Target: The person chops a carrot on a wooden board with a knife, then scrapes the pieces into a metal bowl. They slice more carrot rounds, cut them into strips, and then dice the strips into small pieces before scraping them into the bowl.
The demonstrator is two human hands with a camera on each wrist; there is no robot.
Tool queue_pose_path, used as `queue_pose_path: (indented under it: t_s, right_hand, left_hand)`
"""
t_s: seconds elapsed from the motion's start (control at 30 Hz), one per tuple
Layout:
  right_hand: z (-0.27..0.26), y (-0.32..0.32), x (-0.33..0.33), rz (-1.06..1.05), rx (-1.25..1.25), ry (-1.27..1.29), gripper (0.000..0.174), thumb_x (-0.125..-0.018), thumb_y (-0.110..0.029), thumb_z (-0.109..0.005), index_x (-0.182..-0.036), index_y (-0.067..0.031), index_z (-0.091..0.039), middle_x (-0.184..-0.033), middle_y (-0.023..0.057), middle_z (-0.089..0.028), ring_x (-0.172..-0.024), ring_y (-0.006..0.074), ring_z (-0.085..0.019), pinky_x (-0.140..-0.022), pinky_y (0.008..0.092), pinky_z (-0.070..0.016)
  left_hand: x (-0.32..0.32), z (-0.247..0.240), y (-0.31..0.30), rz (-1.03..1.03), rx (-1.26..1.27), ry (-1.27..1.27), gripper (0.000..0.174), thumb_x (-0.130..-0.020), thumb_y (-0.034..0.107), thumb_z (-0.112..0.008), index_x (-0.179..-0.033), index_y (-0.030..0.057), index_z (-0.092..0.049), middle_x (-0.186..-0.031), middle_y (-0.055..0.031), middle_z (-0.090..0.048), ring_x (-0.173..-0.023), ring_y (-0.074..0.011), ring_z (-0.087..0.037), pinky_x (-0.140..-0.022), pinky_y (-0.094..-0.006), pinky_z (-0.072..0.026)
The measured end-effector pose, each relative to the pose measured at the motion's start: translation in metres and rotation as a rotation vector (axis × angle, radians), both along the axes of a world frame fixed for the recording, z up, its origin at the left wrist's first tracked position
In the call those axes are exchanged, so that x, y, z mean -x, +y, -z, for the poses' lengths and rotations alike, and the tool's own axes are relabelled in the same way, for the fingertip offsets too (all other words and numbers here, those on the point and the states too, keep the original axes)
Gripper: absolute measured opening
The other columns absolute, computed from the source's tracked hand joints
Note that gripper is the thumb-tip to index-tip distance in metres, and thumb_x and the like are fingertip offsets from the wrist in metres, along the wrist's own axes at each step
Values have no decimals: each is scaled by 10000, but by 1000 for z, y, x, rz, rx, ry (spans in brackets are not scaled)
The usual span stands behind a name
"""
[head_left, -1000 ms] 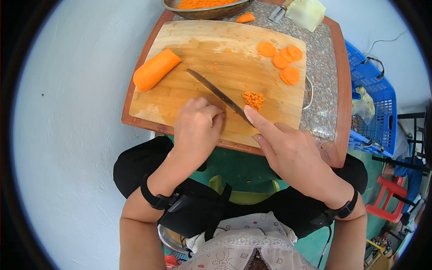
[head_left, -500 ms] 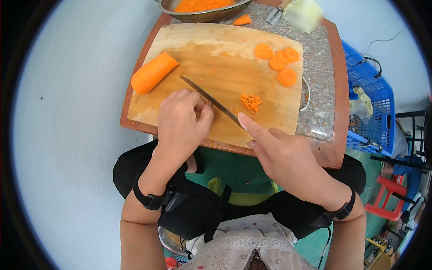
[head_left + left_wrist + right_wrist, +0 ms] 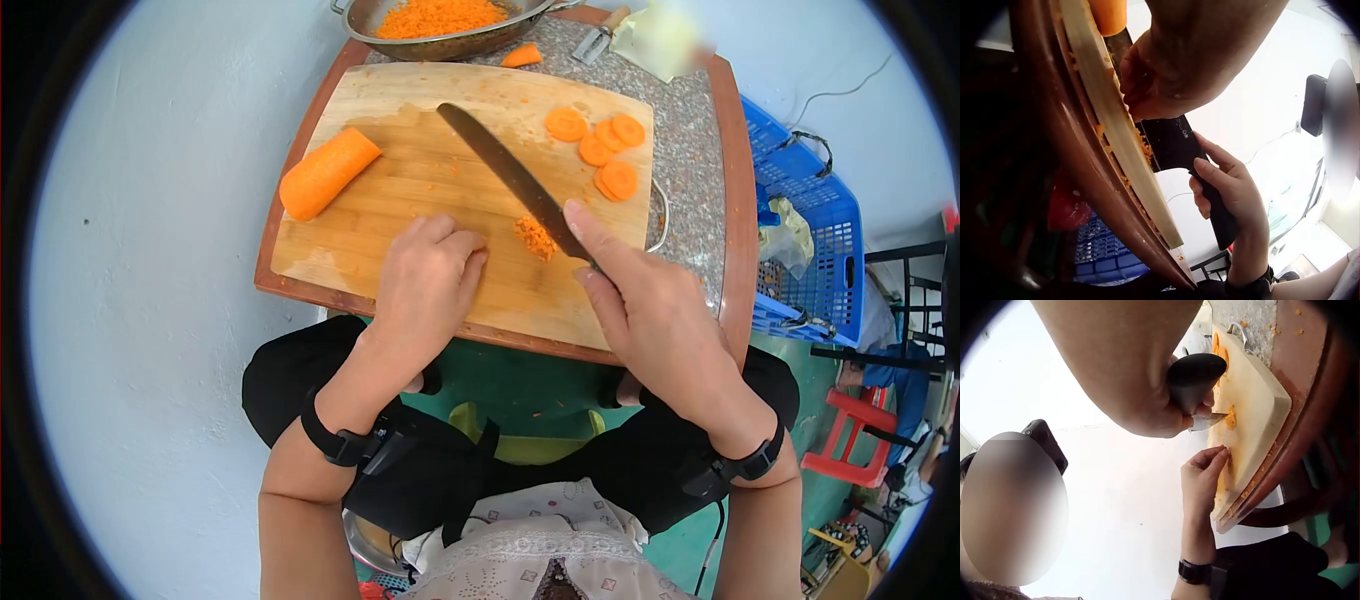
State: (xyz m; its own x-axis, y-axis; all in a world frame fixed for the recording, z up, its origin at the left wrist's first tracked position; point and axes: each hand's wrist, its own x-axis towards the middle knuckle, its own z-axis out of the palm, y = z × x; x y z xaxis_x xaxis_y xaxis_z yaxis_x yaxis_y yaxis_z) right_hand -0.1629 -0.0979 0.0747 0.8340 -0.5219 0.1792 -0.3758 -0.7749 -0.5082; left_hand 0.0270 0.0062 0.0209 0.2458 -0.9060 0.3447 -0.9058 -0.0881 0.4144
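My right hand [image 3: 665, 310] grips the black handle [image 3: 1194, 378] of a kitchen knife [image 3: 510, 170]. Its broad dark blade slants over the wooden cutting board [image 3: 400, 245], tip toward the far edge, overlapping a small heap of finely diced carrot [image 3: 535, 237] in the head view. To the left of the knife my left hand [image 3: 425, 275] rests at the board, fingers curled and thumb against the fingertips, with nothing showing between them. A thick peeled carrot piece [image 3: 328, 174] lies at the board's left. Several round carrot slices [image 3: 597, 147] are at its far right.
Beyond the board stands a metal pan [image 3: 440, 42] of shredded carrot, beside a carrot end [image 3: 521, 56] and a peeler-like tool [image 3: 592, 45]. A metal handle [image 3: 658, 215] juts from the board's right side. A blue plastic basket [image 3: 815, 220] sits right of the table.
The knife has lifted and swung right, from beside my left fingers to over the diced carrot. My left hand shifted left to the blade, then came back right and down onto the board.
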Motion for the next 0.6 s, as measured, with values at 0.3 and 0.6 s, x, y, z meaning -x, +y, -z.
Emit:
queue_pose_path:
  t_s: [0.3,0.6]
  right_hand:
    - [7,1,0,-25,15,0,483,-859,-69,-575,-1334,-50,-491,-667,166,-584,-549,353,-593,-511,436,-499]
    - [7,8,-2,-38,-90,116,502,-877,-66,-589,-1363,-110,-471,-812,202,-633,-700,379,-618,-629,444,-499]
  left_hand:
    - [2,-1,1,18,-34,16,115,-740,59,-710,-831,-8,-692,-789,-129,-609,-771,-308,-584,-681,-389,-477]
    - [6,1,1,14,-62,56,126,-734,72,-720,-828,-6,-694,-789,-125,-612,-776,-309,-595,-688,-387,-486]
